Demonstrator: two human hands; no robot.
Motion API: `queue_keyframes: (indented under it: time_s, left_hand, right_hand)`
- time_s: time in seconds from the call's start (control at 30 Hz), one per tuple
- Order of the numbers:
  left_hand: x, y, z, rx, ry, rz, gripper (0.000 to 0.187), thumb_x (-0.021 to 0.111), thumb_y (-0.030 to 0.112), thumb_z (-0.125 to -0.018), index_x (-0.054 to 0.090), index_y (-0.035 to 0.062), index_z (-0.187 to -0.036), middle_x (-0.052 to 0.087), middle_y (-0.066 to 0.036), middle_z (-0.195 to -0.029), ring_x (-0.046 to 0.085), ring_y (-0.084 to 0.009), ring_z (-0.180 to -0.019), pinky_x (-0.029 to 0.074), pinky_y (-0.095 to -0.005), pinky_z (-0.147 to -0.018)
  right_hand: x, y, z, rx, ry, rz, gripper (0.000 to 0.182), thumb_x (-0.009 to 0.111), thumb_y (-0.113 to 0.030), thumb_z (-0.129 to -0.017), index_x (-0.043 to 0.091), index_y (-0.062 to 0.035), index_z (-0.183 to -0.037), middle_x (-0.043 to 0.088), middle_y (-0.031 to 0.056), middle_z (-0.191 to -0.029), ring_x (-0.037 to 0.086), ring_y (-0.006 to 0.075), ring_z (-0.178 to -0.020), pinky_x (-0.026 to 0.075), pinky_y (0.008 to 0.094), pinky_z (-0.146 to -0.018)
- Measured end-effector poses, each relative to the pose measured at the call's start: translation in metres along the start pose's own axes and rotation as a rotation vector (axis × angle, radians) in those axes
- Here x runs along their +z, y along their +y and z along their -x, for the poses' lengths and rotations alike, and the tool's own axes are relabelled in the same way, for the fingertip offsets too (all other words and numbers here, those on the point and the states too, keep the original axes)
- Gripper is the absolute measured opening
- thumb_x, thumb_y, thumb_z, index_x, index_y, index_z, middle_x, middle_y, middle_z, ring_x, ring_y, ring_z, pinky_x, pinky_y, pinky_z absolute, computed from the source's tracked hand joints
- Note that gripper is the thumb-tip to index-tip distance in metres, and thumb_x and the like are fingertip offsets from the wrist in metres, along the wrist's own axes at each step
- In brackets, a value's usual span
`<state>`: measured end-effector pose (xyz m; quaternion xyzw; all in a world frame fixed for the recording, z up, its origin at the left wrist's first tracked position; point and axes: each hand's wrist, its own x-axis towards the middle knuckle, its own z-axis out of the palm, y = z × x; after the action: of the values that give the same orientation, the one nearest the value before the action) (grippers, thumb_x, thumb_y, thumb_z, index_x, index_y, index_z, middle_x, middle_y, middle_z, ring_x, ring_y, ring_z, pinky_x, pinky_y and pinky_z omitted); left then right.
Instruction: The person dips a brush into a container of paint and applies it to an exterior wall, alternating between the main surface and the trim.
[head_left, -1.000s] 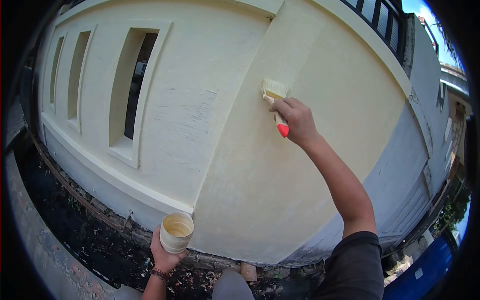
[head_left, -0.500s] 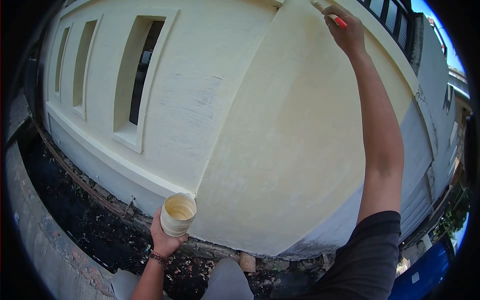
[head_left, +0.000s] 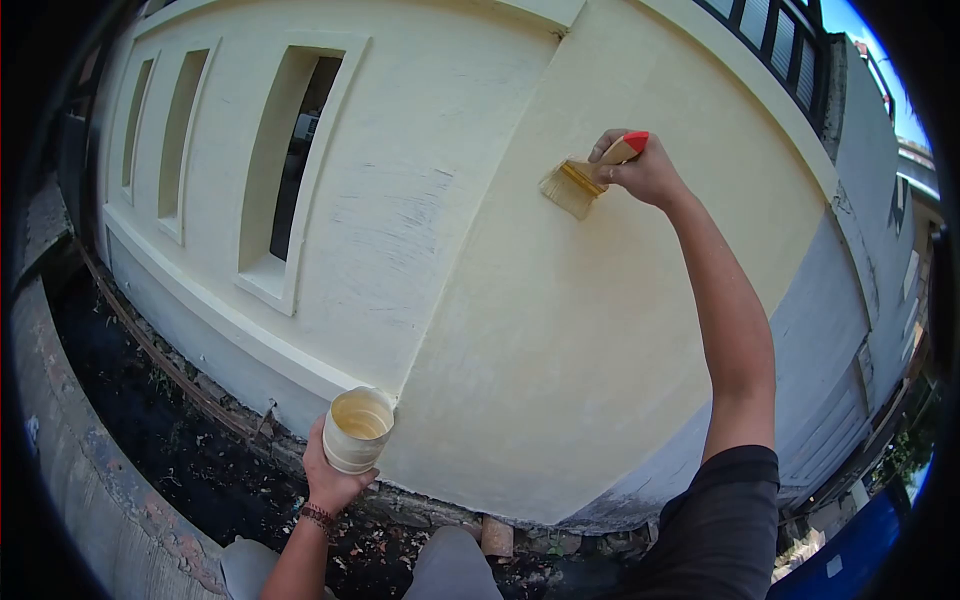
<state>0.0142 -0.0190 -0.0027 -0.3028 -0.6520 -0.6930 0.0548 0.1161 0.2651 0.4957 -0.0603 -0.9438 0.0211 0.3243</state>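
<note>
My right hand (head_left: 645, 172) grips a wide paintbrush (head_left: 574, 187) by its wooden handle, which has a red end. The bristles point down and left against the upper part of the cream wall (head_left: 560, 330). Low on the left, my left hand (head_left: 335, 478) is wrapped around a paint-smeared plastic cup (head_left: 359, 430), held upright. Pale yellowish paint shows inside the cup. Dark scuff streaks (head_left: 405, 215) mark the wall section left of the corner line.
Tall slot windows (head_left: 290, 160) pierce the wall at left. Below runs a dark, littered ditch (head_left: 170, 420) beside a concrete edge (head_left: 110, 480). A blue barrel (head_left: 845, 550) stands at lower right. Black railings (head_left: 780, 50) top the wall.
My right hand has brought the paintbrush down and left from near the wall's top edge. My left hand and the cup stay almost where they were.
</note>
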Motion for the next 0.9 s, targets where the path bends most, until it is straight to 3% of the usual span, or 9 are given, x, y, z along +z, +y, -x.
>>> queue_keyframes:
  time_s: [0.13, 0.23, 0.33, 0.43, 0.5, 0.63, 0.73, 0.8, 0.9]
  left_hand:
    - [0.004, 0.001, 0.0, -0.013, 0.017, 0.055, 0.099, 0.089, 0.009, -0.047, 0.042, 0.0021, -0.134, 0.061, -0.013, -0.119, 0.062, -0.0252, -0.11, 0.05, -0.0378, -0.097]
    - [0.005, -0.007, 0.001, -0.003, -0.003, 0.032, 0.098, 0.089, 0.009, -0.048, 0.042, 0.0019, -0.134, 0.061, -0.013, -0.119, 0.062, -0.025, -0.11, 0.05, -0.0381, -0.097]
    - [0.006, -0.004, 0.004, -0.005, -0.001, 0.02, 0.098, 0.089, 0.009, -0.048, 0.042, 0.0019, -0.133, 0.061, -0.013, -0.119, 0.062, -0.0252, -0.11, 0.05, -0.038, -0.097]
    - [0.004, 0.004, 0.002, 0.019, -0.015, 0.032, 0.098, 0.089, 0.011, -0.047, 0.043, 0.0021, -0.133, 0.061, -0.013, -0.119, 0.062, -0.0261, -0.11, 0.05, -0.0377, -0.096]
    - [0.004, 0.0, 0.0, 0.018, -0.002, -0.004, 0.098, 0.09, 0.012, -0.047, 0.044, 0.0024, -0.132, 0.061, -0.013, -0.118, 0.062, -0.0266, -0.11, 0.051, -0.0377, -0.095]
    - [0.003, 0.003, -0.002, 0.021, 0.043, -0.023, 0.098, 0.09, 0.012, -0.047, 0.044, 0.0027, -0.132, 0.061, -0.013, -0.118, 0.063, -0.0268, -0.109, 0.051, -0.0382, -0.095]
    - [0.003, 0.005, 0.0, 0.008, 0.057, -0.057, 0.098, 0.09, 0.013, -0.047, 0.043, 0.0028, -0.133, 0.061, -0.014, -0.118, 0.063, -0.0268, -0.109, 0.051, -0.0384, -0.095]
    - [0.004, 0.0, 0.001, -0.014, 0.049, -0.024, 0.098, 0.09, 0.013, -0.047, 0.044, 0.0025, -0.132, 0.061, -0.014, -0.118, 0.064, -0.0272, -0.108, 0.052, -0.0385, -0.094]
    - [0.005, -0.003, 0.003, 0.009, 0.04, -0.033, 0.099, 0.091, 0.014, -0.047, 0.043, 0.0023, -0.133, 0.061, -0.014, -0.118, 0.064, -0.0272, -0.108, 0.052, -0.0381, -0.094]
  right_hand:
    - [-0.1, -0.025, -0.067, -0.412, 0.654, 0.558, 0.01, 0.063, -0.005, -0.081, 0.064, -0.0068, -0.091, 0.067, 0.0084, -0.081, 0.065, 0.0229, -0.071, 0.052, 0.0312, -0.067]
    - [-0.067, -0.012, -0.059, -0.494, 0.637, 0.721, 0.018, 0.064, -0.004, -0.08, 0.065, -0.0126, -0.096, 0.067, 0.0079, -0.085, 0.065, 0.0297, -0.08, 0.053, 0.0404, -0.066]
    - [0.065, 0.034, 0.021, -0.631, 0.345, 0.94, 0.016, 0.067, -0.007, -0.076, 0.059, -0.0094, -0.09, 0.058, 0.0112, -0.092, 0.062, 0.0286, -0.088, 0.058, 0.0383, -0.065]
    - [0.138, 0.008, 0.112, -0.699, -0.314, 0.723, 0.012, 0.068, -0.008, -0.077, 0.061, -0.0088, -0.087, 0.066, 0.0138, -0.092, 0.066, 0.0287, -0.087, 0.056, 0.0394, -0.067]
    - [0.112, -0.029, 0.092, -0.222, -0.575, 0.255, 0.008, 0.065, -0.005, -0.076, 0.063, -0.007, -0.084, 0.067, 0.0142, -0.083, 0.065, 0.0284, -0.082, 0.053, 0.0395, -0.069]
    - [-0.016, -0.019, -0.034, 0.031, -0.019, -0.021, 0.017, 0.07, 0.002, -0.067, 0.063, -0.0025, -0.083, 0.064, 0.0027, -0.078, 0.061, 0.0133, -0.076, 0.053, 0.0302, -0.07]
    - [-0.068, -0.031, -0.073, -0.202, 0.304, 0.208, 0.015, 0.067, 0.001, -0.072, 0.064, -0.0047, -0.086, 0.066, 0.0052, -0.083, 0.065, 0.0183, -0.076, 0.054, 0.0322, -0.069]
    - [-0.068, -0.032, -0.075, -0.566, 0.829, 0.634, 0.017, 0.064, 0.0, -0.075, 0.064, -0.0077, -0.09, 0.068, 0.0082, -0.087, 0.067, 0.0259, -0.079, 0.054, 0.0358, -0.067]
    - [0.019, 0.013, -0.029, -0.566, 0.501, 0.933, 0.014, 0.066, -0.006, -0.076, 0.058, -0.0092, -0.087, 0.057, 0.0084, -0.086, 0.061, 0.0285, -0.084, 0.052, 0.0389, -0.066]
